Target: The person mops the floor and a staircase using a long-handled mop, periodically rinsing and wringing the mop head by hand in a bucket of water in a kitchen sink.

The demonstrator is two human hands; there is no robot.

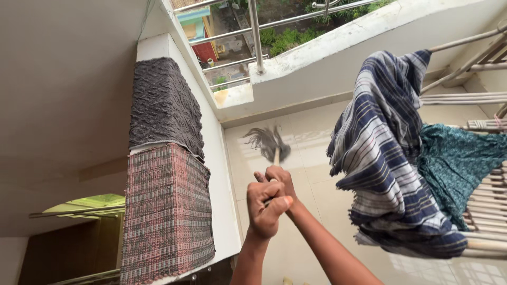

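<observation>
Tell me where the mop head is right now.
In the head view, the mop head hangs mid-frame above the tiled floor, just beyond both hands, between the draped mats and striped cloth.

No packages, labels, signs or screens anywhere in view.

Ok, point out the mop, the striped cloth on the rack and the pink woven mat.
mop point(268, 141), head view, on the blurred grey strands above the handle.
striped cloth point(388, 158), head view, on its hanging middle folds.
pink woven mat point(166, 216), head view, on its flat face over the parapet.
</observation>
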